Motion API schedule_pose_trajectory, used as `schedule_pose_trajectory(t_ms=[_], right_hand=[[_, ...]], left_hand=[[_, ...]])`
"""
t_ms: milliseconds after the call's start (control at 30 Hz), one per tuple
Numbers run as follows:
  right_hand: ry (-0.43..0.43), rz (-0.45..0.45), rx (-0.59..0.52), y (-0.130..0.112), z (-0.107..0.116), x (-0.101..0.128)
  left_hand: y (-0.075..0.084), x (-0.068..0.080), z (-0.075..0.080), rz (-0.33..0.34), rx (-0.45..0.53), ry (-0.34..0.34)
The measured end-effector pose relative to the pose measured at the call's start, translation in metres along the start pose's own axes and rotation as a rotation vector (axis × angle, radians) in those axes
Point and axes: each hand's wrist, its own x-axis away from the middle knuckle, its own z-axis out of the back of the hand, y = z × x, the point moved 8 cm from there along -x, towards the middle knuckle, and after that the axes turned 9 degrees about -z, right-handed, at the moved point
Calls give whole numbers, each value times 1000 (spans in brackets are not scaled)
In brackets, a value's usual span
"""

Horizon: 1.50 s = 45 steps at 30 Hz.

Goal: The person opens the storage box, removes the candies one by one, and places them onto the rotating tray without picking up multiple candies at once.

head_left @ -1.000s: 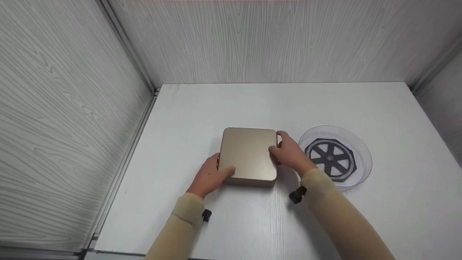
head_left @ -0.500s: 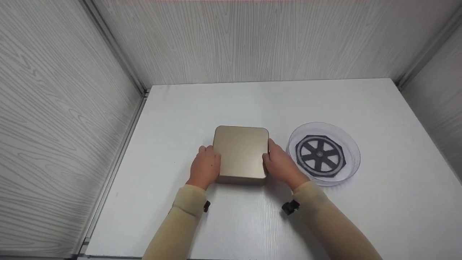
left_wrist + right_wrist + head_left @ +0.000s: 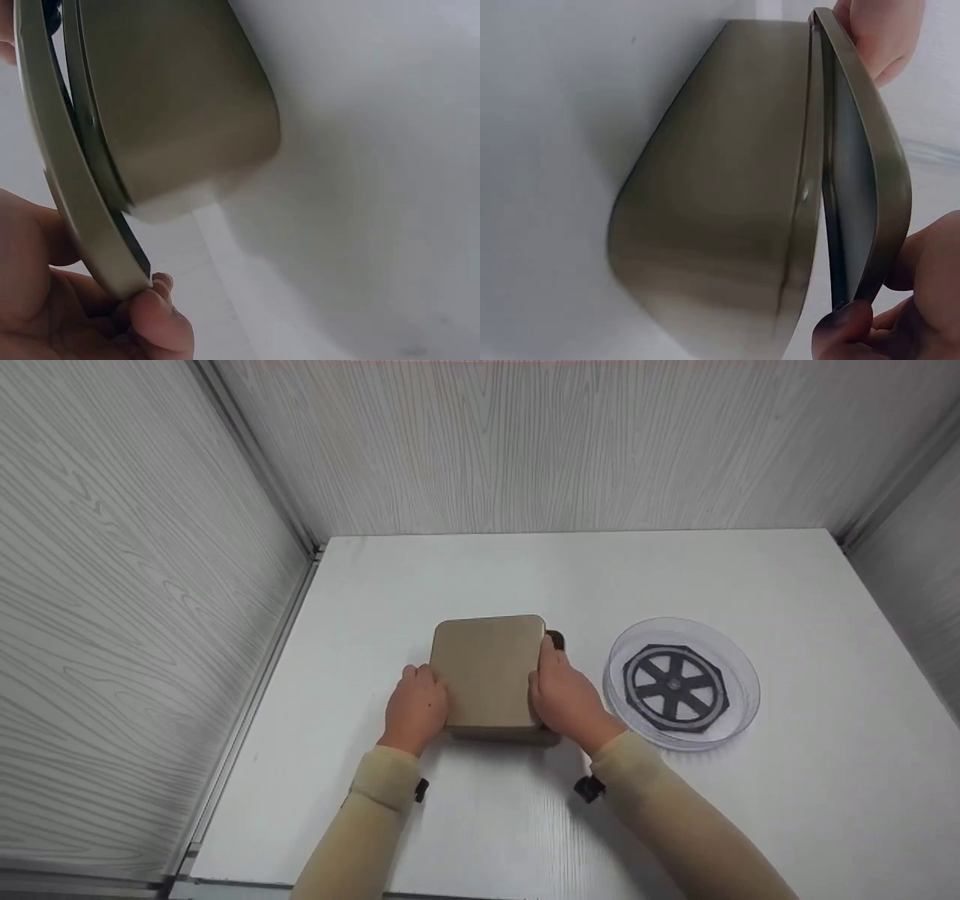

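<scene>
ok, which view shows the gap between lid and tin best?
Right wrist: the lid stands visibly lifted off the tin, gap edge-on. Left wrist shows the same gap, narrower. Head sees only the lid top, hands at both sides.

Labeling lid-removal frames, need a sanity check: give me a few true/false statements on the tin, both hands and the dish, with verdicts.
1. The gold tin lid is lifted off the tin base with a gap between them. True.
2. Only the right hand holds the lid. False: the left hand also grips its other edge.
3. The clear round dish sits to the right of the tin. True.
4. The dish holds a red ball. False: a black spoked wheel lies in it.
5. The tin base stands on the white table. True.
</scene>
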Motion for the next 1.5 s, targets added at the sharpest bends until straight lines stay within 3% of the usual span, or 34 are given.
schedule_pose_trajectory(t_ms=[167,500,767,933,1233,1500], right_hand=[[25,83,68,-32,-5,-1],[-103,181,107,-93,-41,1],[-133,225,153,-134,-62,-2],[-122,265,183,-153,-75,-1],[-15,391,407,-183,-88,0],[-72,421,484,-188,-115,9]], left_hand=[[-20,8,15,17,-58,20],[-69,27,52,146,-82,101],[-100,41,72,232,-90,171],[-116,50,70,295,-66,140],[-132,55,64,323,-41,106],[-151,55,48,349,-34,46]])
